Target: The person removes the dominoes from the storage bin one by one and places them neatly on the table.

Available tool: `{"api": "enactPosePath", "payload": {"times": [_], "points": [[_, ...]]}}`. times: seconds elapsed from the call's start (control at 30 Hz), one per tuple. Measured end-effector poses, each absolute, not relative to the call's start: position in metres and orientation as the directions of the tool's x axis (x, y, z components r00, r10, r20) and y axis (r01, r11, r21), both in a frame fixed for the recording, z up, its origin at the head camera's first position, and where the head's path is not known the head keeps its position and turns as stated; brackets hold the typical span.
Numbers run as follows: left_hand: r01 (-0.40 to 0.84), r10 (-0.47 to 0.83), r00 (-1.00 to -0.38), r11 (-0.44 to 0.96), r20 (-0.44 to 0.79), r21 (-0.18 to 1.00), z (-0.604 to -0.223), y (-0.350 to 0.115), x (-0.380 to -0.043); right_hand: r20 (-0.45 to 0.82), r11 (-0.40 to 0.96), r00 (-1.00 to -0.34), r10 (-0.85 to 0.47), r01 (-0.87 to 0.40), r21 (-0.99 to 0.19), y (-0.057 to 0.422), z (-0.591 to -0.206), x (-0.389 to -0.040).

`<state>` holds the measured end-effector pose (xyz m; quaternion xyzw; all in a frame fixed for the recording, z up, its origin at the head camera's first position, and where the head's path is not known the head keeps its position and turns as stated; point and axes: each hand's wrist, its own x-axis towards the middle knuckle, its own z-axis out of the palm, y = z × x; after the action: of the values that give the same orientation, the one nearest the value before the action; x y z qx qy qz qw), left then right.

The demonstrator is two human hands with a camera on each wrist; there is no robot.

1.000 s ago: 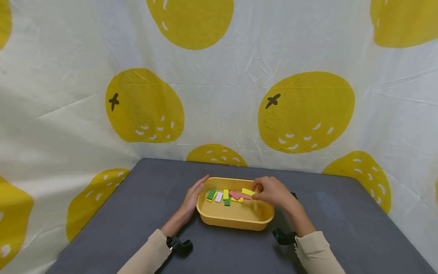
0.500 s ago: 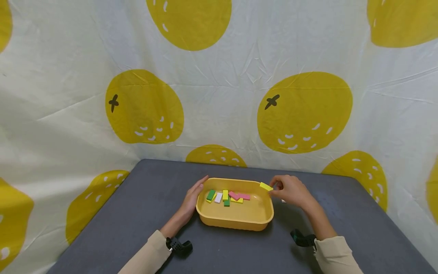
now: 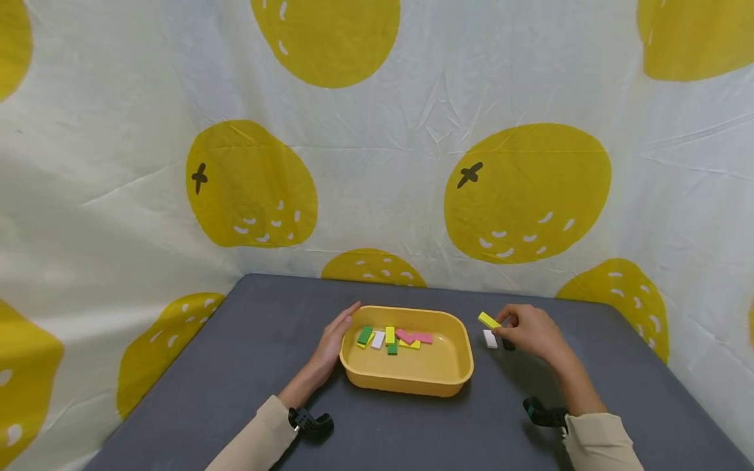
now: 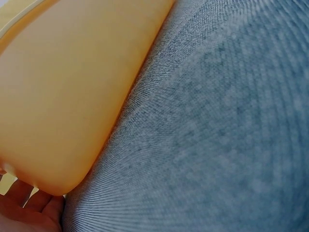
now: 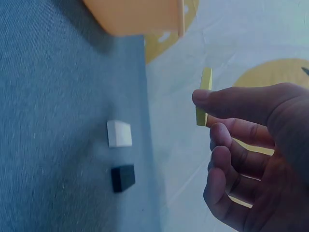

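Note:
My right hand [image 3: 535,329] pinches a yellow block [image 3: 489,320] between thumb and fingers, above the table to the right of the tub. In the right wrist view the thumb presses on the thin yellow block [image 5: 204,96], and the other fingers are loosely bent below it. On the left, my left hand [image 3: 327,347] rests along the side of a yellow plastic tub [image 3: 406,383]. Its fingers [image 4: 36,205] touch the tub wall [image 4: 72,96] in the left wrist view. Inside the tub lie several small flat blocks: green, yellow, pink [image 3: 421,338] and white [image 3: 378,340].
A white block [image 3: 490,339] lies on the dark grey table [image 3: 377,425], right of the tub. Beside it is a black block [image 5: 124,178], partly hidden by my right hand in the head view. A fruit-patterned cloth [image 3: 377,196] hangs behind the table.
My right hand has lifted the yellow block out of the tub and carried it over the rim to the right. The left hand and the tub have stayed in place.

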<state>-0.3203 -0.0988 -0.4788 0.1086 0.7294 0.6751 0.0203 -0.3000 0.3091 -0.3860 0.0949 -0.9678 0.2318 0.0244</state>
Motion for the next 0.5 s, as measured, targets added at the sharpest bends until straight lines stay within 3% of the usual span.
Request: {"api": "enactPosePath", "payload": {"times": [0.5], "points": [[0.14, 0.187, -0.974, 0.053, 0.127, 0.989, -0.485, -0.1, -0.321, -0.008, 0.918, -1.0, -0.023, -0.018, -0.396, 0.357, -0.398, -0.302]]}}
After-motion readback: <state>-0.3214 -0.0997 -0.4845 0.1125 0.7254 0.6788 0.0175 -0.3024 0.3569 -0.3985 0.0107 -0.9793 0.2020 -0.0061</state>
